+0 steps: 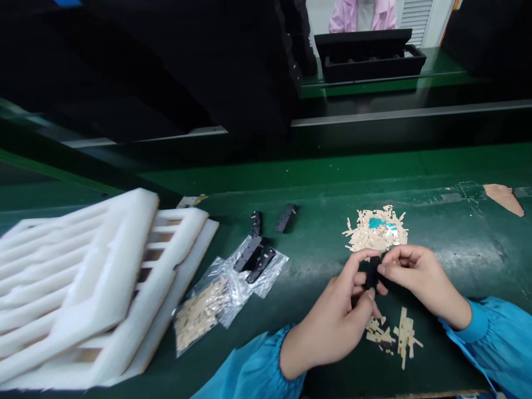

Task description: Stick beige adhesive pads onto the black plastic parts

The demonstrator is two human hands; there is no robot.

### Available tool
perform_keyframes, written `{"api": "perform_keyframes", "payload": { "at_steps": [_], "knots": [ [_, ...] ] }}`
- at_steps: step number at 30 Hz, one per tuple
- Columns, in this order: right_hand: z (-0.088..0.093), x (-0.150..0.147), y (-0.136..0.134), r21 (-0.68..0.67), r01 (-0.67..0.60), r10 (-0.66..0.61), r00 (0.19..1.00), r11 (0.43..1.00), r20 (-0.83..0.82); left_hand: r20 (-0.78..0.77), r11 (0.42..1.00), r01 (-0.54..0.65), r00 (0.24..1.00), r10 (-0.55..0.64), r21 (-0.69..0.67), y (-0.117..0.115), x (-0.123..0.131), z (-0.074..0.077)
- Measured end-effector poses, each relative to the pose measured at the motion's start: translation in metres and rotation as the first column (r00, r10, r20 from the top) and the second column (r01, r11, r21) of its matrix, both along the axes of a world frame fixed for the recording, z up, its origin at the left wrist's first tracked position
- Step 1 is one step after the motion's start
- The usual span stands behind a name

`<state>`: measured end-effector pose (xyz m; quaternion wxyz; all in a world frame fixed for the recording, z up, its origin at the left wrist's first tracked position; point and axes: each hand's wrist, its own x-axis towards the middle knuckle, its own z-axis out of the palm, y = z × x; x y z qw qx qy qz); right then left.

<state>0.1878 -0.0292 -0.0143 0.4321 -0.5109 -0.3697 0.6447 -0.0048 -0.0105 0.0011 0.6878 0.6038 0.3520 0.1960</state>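
Note:
My left hand [330,327] and my right hand [419,277] meet at the middle of the green bench mat [449,244]. Between their fingertips they pinch a small black part [373,271], mostly hidden by the fingers. A heap of beige paper-like strips [376,230], with a teal patch among them, lies just beyond my fingers. A smaller heap of similar strips [399,335] lies beside my left hand, near my right wrist. No other object touches either hand.
To the left are stacked white foam trays [83,288], a clear bag of black parts [257,266], a clear bag of beige pieces [201,313], and loose black parts [286,217]. Beyond a dark divider, a person in a pink sleeve [343,16] stands behind a black tray [369,58].

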Motion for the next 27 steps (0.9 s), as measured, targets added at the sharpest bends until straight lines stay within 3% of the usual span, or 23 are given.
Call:
{"api": "perform_keyframes", "payload": {
  "at_steps": [27],
  "knots": [
    [-0.006, 0.0012, -0.0004, 0.002, 0.018, -0.018, 0.999, 1.0, 0.039, 0.034, 0.997, -0.008, 0.999, 0.011, -0.08, -0.0004, -0.0012, 0.0]
  ]
}}
